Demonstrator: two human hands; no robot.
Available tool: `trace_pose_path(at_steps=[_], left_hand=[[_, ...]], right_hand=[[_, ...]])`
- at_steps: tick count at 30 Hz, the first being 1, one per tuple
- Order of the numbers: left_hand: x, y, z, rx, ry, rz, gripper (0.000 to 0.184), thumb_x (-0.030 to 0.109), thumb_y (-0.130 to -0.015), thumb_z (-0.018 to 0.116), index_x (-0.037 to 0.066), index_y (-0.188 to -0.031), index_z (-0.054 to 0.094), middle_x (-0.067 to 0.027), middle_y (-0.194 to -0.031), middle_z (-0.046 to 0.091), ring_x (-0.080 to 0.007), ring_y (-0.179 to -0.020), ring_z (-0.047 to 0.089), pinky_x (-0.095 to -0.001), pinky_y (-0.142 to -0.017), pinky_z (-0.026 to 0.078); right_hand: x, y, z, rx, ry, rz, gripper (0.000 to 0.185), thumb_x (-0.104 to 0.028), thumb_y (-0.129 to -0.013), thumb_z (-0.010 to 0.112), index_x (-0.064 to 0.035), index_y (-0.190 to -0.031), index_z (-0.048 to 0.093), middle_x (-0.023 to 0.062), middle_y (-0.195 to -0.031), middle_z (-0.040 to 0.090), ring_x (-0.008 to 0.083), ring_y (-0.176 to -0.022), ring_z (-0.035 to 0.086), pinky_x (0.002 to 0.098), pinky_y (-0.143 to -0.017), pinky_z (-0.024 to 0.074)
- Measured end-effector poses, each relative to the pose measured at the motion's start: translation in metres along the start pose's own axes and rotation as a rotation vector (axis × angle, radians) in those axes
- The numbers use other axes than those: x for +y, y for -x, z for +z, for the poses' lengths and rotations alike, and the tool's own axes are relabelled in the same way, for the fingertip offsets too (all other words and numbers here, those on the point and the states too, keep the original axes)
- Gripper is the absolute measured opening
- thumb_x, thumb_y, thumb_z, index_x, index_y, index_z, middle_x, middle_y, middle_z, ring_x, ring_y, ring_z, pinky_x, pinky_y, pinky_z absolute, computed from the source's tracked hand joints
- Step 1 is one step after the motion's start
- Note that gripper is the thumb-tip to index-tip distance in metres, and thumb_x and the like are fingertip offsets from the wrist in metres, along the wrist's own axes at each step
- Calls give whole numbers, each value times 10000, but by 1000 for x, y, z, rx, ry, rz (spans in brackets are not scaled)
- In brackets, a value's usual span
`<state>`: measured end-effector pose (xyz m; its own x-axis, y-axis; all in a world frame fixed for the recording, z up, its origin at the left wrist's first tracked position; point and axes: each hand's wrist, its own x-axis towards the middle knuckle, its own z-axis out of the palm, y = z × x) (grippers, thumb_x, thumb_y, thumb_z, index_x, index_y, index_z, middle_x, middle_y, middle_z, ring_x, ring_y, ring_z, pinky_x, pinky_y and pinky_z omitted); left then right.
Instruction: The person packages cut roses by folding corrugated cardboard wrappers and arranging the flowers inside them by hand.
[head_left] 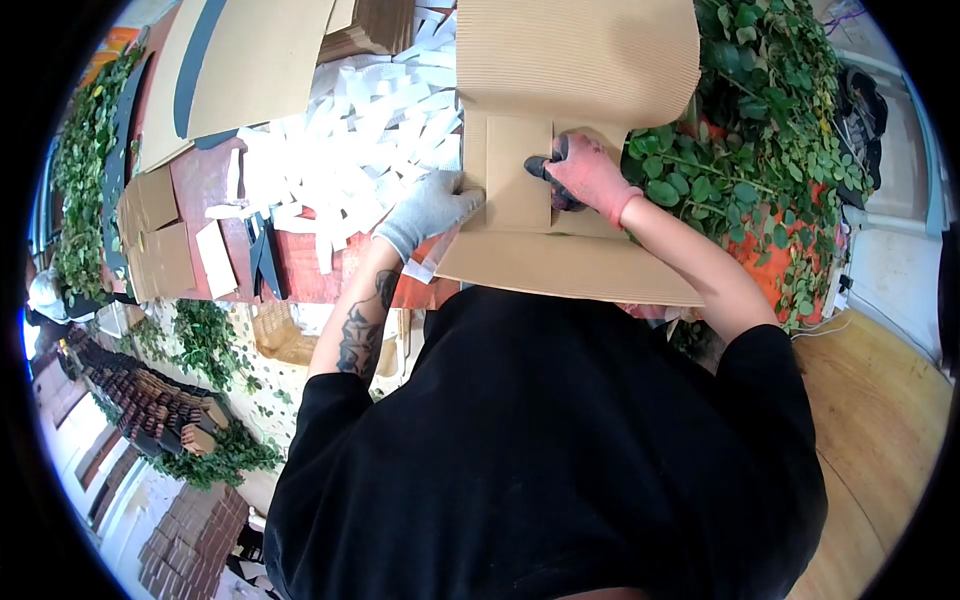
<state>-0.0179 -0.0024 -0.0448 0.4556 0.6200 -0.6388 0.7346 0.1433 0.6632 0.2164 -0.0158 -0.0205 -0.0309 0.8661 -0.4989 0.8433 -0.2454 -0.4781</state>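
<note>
At the red surface's (pixel 305 272) near edge, the tan corrugated-cardboard box (pixel 512 205) looks partly shaped but unclosed, grey-gloved left hand (pixel 425 212) beside it, pink-and-black-gloved right hand (pixel 590 180) curled inside, both grips unclear.

White strips (pixel 345 150): heaped loosely on the red table (pixel 318 283)
Leafy stems (pixel 745 150): piled at the view's right
Basket (pixel 278 335): tan, woven, near the table's edge
Floor (pixel 880 430): wood-toned, lower right
</note>
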Motion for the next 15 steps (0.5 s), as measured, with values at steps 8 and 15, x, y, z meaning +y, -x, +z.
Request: trace_pose_path(at_steps=[8, 15], left_hand=[[-4, 2, 1, 43, 2, 83, 418, 373, -835, 580, -5, -1002, 647, -196, -846, 668, -307, -814, 654, -380, -762, 494], [-9, -3, 4, 55, -16, 36, 418, 370, -834, 575, -5, -1004, 647, -193, -844, 668, -290, -786, 653, -373, -757, 495]], right_hand=[[2, 7, 6, 94, 107, -55, 423, -403, -815, 580, -2, -943, 620, 221, -980, 623, 339, -944, 606, 409, -833, 479], [-6, 10, -4, 54, 94, -73, 402, -402, -824, 554, -9, -799, 632, 186, -784, 649, 321, -805, 639, 404, -786, 491]])
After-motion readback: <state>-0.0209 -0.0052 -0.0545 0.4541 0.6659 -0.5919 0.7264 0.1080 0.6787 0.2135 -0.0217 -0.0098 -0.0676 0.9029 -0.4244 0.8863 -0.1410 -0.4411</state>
